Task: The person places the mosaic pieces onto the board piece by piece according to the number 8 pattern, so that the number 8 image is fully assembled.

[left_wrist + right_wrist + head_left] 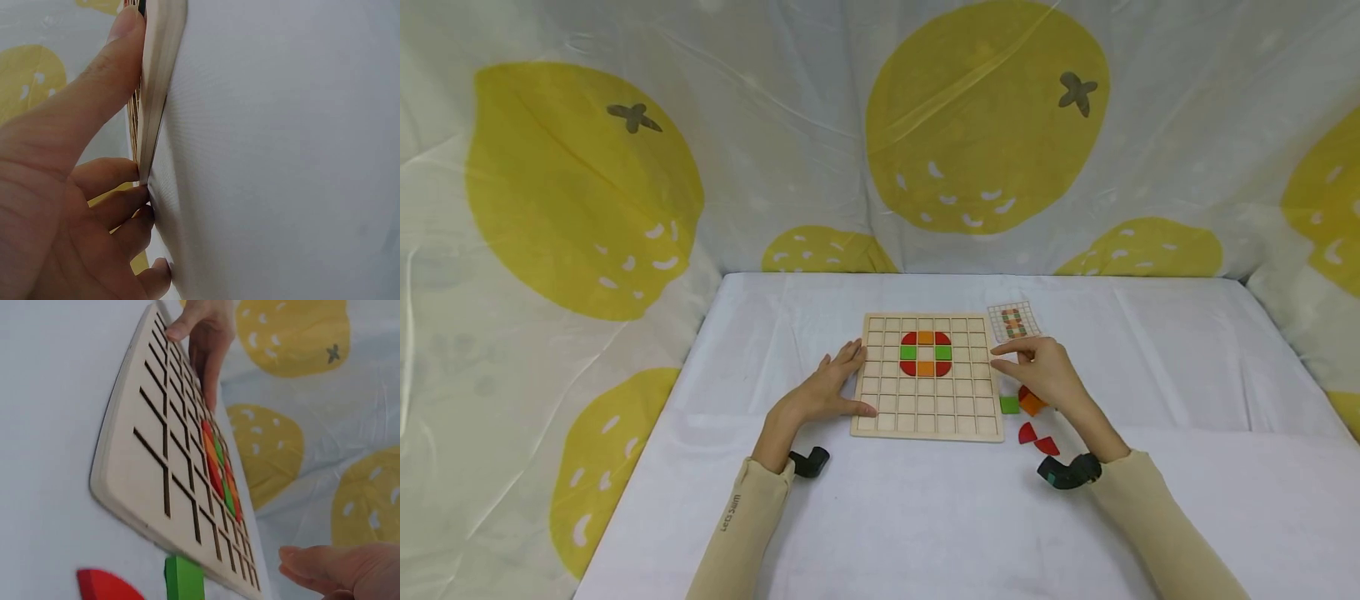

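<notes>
A square wooden grid board (925, 408) lies on the table. Red quarter-round pieces (908, 367), orange squares (926, 368) and green squares (908, 352) form a ring in its cells, around a bare centre cell. My left hand (827, 387) rests at the board's left edge, its thumb (103, 81) over the top and the other fingers spread along the side. Just off the right edge, my right hand (1037, 364) hovers with thumb and index finger apart; nothing shows between them. In the right wrist view its fingertips (297, 565) appear beyond the board's edge.
A small pattern card (1030, 321) lies behind the right hand. Beside the board's right edge are a loose green square (1009, 405), an orange piece (1032, 405) and red quarter-rounds (1047, 446). A lemon-print cloth (790, 150) hangs behind the white-covered table (925, 517).
</notes>
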Available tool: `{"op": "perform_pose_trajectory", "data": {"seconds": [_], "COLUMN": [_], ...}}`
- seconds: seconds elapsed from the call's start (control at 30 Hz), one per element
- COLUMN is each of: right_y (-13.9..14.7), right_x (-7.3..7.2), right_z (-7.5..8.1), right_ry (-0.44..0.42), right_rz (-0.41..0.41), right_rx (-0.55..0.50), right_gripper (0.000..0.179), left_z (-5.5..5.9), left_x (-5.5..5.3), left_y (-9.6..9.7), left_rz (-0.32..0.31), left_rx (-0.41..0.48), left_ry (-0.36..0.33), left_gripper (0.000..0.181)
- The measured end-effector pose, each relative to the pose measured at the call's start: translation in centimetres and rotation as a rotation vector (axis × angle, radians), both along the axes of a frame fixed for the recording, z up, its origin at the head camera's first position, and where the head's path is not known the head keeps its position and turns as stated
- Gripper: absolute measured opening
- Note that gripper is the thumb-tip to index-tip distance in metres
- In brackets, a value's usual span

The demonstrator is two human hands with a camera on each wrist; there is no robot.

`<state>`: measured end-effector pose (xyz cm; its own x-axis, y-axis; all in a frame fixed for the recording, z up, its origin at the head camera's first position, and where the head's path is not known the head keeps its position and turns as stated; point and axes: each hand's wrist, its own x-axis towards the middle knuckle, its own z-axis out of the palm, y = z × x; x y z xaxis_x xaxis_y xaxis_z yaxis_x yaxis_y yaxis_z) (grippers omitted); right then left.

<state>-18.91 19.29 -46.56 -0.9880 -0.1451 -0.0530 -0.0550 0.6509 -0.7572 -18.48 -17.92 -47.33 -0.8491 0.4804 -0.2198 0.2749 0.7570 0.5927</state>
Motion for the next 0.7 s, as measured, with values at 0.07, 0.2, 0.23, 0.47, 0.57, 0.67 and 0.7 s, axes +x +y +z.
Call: {"op": "perform_pose_trajectory", "data": {"seconds": [0.07,0.2,0.23,0.47,0.57,0.67,0.7], "right_y": [0.9,2.5,2.9,4.4,4.8,5.2,5.4], "right_x": [0.4,1.1,1.3,1.4,1.3,1.3,1.3], "right_z": [-0.1,-0.5,-0.7,-1.1,-1.0,-1.0,-1.0], "right_ry": [-0.019,-0.050,-0.054,-0.069,-0.085,-0.107,-0.117], "right_rz": [-0.003,0.005,0.011,0.073,0.099,0.117,0.120], "right_rx": [0.016,0.041,0.046,0.052,0.045,0.025,0.017], "right_gripper": [0.026,0.027,0.027,0.028,0.028,0.028,0.028], "left_z": [0.0,0.0,0.0,-0.1,-0.1,-0.1,-0.1], "left_x": [0.0,0.0,0.0,0.0,0.0,0.0,0.0], "left_y": [0.0,0.0,0.0,0.0,0.0,-0.1,-0.1], "left_rz": [0.000,0.000,-0.001,-0.001,-0.003,-0.004,-0.004], "left_rx": [-0.003,-0.001,-0.001,-0.008,-0.004,0.003,0.004], "left_ry": [0.001,0.003,0.003,0.004,0.007,0.007,0.007], "left_gripper": [0.113,0.114,0.114,0.113,0.113,0.113,0.113]}}
